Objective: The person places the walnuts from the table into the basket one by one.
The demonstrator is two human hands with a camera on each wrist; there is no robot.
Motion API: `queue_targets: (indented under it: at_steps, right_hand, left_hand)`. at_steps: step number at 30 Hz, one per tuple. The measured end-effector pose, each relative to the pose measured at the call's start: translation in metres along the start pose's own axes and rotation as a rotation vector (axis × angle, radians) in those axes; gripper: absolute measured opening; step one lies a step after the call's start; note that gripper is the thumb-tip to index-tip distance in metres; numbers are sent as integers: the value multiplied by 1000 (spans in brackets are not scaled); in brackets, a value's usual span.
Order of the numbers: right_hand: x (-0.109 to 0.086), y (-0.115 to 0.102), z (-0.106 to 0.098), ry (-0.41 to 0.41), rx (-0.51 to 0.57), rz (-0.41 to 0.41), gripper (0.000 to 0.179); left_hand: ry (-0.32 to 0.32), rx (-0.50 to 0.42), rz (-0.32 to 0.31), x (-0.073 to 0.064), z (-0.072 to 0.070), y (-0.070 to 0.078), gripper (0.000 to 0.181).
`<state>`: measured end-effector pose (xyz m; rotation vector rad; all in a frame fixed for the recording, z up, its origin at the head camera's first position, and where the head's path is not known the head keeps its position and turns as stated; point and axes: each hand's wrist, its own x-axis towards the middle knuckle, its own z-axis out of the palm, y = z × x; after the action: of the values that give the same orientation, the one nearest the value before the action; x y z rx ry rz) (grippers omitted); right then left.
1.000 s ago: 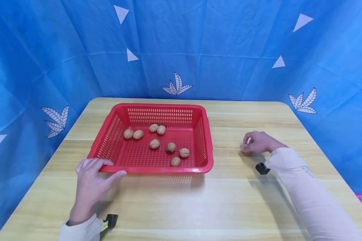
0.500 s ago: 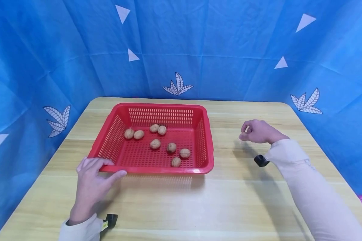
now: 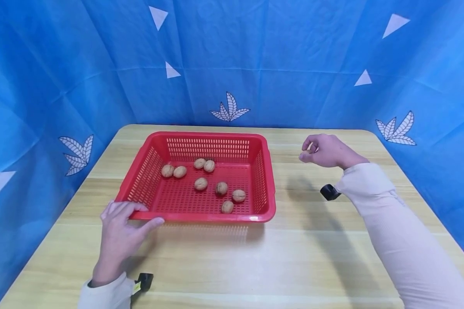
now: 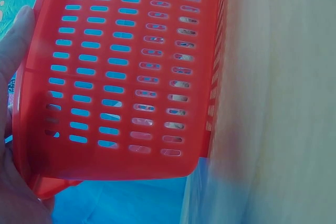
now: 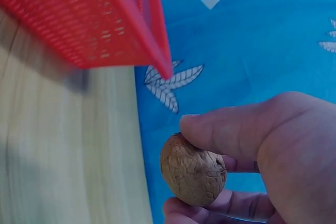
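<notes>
A walnut (image 5: 192, 170) is pinched between thumb and fingers of my right hand (image 3: 326, 150), which is raised above the table to the right of the red basket (image 3: 216, 218). In the head view the fingers mostly hide that nut. My left hand (image 3: 121, 231) grips the basket's near left corner, thumb along the front and fingers over the rim. Inside the basket several walnuts (image 3: 200, 184) lie scattered over the slotted floor. The left wrist view shows the basket's slotted wall (image 4: 113, 77) close up, with the left thumb (image 4: 18, 40) at its rim.
The wooden table (image 3: 294, 257) carries the basket left of its middle. Behind and at both sides hangs a blue cloth (image 3: 294, 51) with white leaf and triangle prints. Each wrist wears a small black camera (image 3: 330, 192).
My right hand has risen from the tabletop and moved away toward the table's back edge, slightly left, with the walnut. The left hand and basket have stayed put.
</notes>
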<state>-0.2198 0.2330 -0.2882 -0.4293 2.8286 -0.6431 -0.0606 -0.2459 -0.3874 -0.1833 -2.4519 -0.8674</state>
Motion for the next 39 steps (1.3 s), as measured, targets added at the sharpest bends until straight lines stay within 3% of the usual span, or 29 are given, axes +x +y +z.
queue_targets:
  at_steps: [13,21,29,39]
  right_hand:
    - [19,-40,-4,37,19,-37,30]
    - [30,-61,6,57,41,-79,28]
    - [41,-81,22,4,101,-88,27]
    - [53,-108,39,-14,105,-169,22]
  left_hand:
    - [0,0,8,5,1,0,48]
    - [-14,9,4,3,0,0,49]
    - [-33,29,-23,-2,-2,2,51]
    - [-2,10,24,-1,-2,0,50]
